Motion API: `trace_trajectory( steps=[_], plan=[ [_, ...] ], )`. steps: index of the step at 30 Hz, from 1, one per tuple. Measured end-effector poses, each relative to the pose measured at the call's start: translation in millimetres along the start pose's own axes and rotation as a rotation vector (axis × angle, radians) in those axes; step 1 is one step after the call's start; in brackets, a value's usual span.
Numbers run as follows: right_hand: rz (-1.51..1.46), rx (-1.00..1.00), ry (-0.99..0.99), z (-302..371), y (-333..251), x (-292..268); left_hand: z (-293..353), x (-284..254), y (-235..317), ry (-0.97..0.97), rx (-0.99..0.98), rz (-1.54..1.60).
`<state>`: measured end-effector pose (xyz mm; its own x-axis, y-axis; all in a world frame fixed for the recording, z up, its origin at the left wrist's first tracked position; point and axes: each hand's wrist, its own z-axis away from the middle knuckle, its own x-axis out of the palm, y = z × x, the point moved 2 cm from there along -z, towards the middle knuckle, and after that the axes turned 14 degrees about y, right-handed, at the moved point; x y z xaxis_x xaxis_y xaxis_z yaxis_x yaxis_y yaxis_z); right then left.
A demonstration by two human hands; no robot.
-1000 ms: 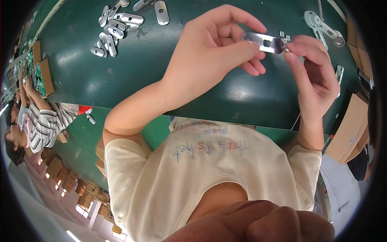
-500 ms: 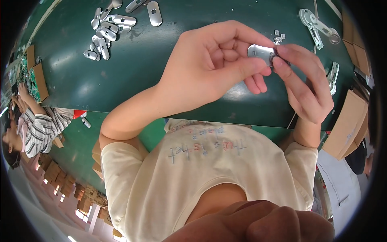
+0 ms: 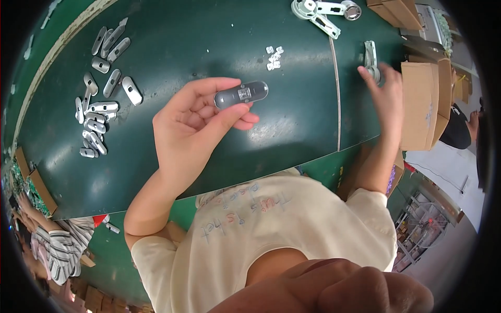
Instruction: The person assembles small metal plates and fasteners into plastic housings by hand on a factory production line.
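Above the green table my left hand [image 3: 190, 122] pinches an oval metal plate [image 3: 227, 98] by its left end, between thumb and fingers. A small clear plastic piece [image 3: 244, 94] sits at the plate's middle. On the right, my right hand [image 3: 387, 96] reaches over a pale green-white plastic arm [image 3: 370, 51] with a round end. Its thumb and fingers are apart on either side of that round end; whether they touch it I cannot tell. Several small clear pieces [image 3: 274, 58] lie in a cluster beyond the held plate.
Several loose metal plates [image 3: 95, 125] are spread over the table's left side. Another jointed pale plastic assembly [image 3: 323, 15] lies at the far right. Cardboard boxes [image 3: 420, 107] stand along the right edge. At the lower left a person in a striped sleeve [image 3: 62, 248] works beside a box.
My right hand has let go of the plate and moved right to the pale plastic arm. My left hand keeps the plate, now showing its other face. The view has turned to the right.
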<state>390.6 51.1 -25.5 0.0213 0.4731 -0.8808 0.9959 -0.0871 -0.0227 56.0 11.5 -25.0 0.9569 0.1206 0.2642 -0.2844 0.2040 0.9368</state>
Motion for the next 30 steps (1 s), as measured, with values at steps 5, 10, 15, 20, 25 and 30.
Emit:
trace_trajectory(
  steps=[5, 10, 15, 20, 25, 30],
  plan=[
    [-0.764, 0.454, -0.155, 1, -14, 5, -1, -10, -3, 0.032, -0.003, 0.029],
    [-1.855, 0.662, -0.787, -29, -83, -5, -3, -14, -4, 0.081, -0.077, -0.065],
    [-1.614, 0.195, -0.729, -33, -130, -28, -7, -5, 8, -0.019, -0.04, 0.055],
    [-1.17, -0.624, -0.208, -24, -167, -27, -7, -15, 4, -0.006, -0.01, 0.075],
    [-1.15, -0.593, -0.218, -15, -170, -27, -6, -15, 6, -0.057, -0.034, 0.072],
    [-1.116, -0.577, -0.216, -11, -169, -29, -2, -10, 6, -0.029, -0.061, 0.092]
  ],
)
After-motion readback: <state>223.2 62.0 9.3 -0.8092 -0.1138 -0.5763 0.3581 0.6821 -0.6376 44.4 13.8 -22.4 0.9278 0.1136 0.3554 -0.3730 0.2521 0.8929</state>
